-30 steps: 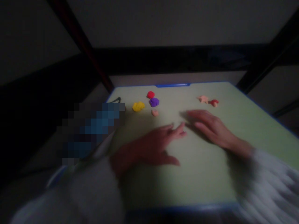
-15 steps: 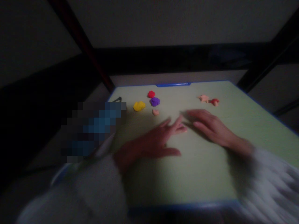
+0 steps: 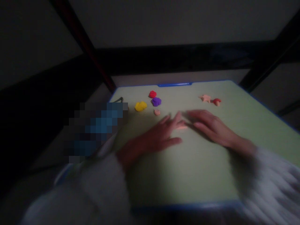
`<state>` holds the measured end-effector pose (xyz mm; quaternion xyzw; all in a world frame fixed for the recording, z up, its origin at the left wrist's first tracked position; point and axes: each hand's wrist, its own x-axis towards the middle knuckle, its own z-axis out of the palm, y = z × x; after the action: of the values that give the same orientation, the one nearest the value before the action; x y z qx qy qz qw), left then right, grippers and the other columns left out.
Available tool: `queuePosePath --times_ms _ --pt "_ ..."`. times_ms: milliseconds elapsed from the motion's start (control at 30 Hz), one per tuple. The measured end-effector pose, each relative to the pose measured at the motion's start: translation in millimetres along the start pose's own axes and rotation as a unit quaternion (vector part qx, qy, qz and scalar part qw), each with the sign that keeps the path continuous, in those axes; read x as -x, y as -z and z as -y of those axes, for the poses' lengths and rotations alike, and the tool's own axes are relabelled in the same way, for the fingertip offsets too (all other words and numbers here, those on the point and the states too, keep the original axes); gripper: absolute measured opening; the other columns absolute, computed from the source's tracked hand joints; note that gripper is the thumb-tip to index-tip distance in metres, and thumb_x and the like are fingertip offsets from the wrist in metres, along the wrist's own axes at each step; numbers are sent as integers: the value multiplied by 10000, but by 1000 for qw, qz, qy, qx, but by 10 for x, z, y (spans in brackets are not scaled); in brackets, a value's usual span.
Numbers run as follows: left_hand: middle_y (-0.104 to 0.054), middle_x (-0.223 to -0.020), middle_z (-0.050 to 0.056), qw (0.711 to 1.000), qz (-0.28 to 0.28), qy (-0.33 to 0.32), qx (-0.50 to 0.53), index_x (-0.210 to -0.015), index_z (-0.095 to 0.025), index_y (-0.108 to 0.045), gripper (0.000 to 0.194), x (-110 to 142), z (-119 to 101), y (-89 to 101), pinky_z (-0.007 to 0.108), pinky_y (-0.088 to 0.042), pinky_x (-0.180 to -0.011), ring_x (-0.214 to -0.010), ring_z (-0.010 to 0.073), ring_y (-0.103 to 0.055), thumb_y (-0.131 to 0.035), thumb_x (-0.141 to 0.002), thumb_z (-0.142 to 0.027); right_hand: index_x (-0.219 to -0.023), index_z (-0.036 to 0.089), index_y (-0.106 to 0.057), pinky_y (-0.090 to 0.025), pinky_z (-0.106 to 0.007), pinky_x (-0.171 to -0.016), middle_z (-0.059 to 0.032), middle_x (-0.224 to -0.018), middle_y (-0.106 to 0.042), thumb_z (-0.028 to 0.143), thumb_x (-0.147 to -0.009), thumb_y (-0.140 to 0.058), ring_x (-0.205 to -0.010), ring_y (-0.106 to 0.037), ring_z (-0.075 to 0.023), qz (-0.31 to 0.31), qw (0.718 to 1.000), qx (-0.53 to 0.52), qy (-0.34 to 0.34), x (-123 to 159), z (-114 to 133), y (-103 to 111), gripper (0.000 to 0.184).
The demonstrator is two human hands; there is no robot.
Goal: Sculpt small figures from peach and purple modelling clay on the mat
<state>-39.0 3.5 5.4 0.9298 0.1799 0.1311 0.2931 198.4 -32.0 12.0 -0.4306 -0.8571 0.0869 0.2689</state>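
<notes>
My left hand (image 3: 159,134) is stretched over the table with its thumb and fingers apart. Under its fingertips lies a thin peach roll of modelling clay (image 3: 182,127), partly hidden by the fingers. Facing it from the right, my right hand (image 3: 211,126) rests low over the tabletop, fingers extended and thumb a little apart, with nothing visible in it. Its fingertips are slightly blurred, close to the roll's right end. Just beyond my left hand sits a small peach lump of clay (image 3: 157,112).
Behind are lumps of yellow clay (image 3: 140,106), purple clay (image 3: 156,101) and red clay (image 3: 152,94). A peach clay figure (image 3: 206,98) and a red-capped clay mushroom (image 3: 217,102) stand at the back right. The pale green table (image 3: 187,175) has blue edges. A blurred-out shape is at left.
My left hand has slid slightly away from me over the table, and more of the peach clay roll shows under its fingers. My right hand has hardly moved.
</notes>
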Motion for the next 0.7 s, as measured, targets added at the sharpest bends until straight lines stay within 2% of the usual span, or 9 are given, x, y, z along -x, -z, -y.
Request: queuePosePath --times_ms 167,333,467,533,700 --pt "-325 -1450 137 1000 18 -13 -9 -1422 -117 144 877 -1 -19 -2 476 -94 -1138 -1405 239 -107 -311 -848 -598 -1283 158 -468 -424 -456 -964 -128 -1256 -565 381 -924 -386 -1156 -506 -254 1 1000 0 -2 -2 -20 -9 430" --pt "-287 -1467 144 999 21 20 -15 -1434 -101 87 859 -7 -49 15 487 -114 -1133 -1401 275 -102 -320 -851 -584 -1265 167 -485 -434 -455 -952 -129 -1246 -573 381 -922 -390 -1149 -516 -260 3 1000 0 -3 -2 -9 -7 415" --pt "-363 -1438 114 1000 24 -2 2 -1446 -140 33 866 33 -77 19 467 -123 -1140 -1400 270 -121 -374 -830 -593 -1262 161 -486 -433 -449 -954 -129 -1242 -576 366 -927 -385 -1144 -521 -255 3 1000 1 1 -4 6 1 406" --pt "-365 -1438 112 1000 8 -16 16 -1447 -169 28 868 56 -62 12 468 -135 -1138 -1396 261 -154 -414 -822 -579 -1258 155 -490 -434 -441 -956 -128 -1240 -579 361 -927 -385 -1145 -521 -250 1 1000 0 5 -7 5 5 404" --pt "-245 -1488 139 995 -56 -44 64 -1442 -224 57 916 111 38 -12 484 -195 -1110 -1377 265 -227 -521 -795 -517 -1262 131 -496 -411 -436 -992 -132 -1271 -564 339 -936 -365 -1183 -501 -242 2 1000 5 8 5 26 15 408"
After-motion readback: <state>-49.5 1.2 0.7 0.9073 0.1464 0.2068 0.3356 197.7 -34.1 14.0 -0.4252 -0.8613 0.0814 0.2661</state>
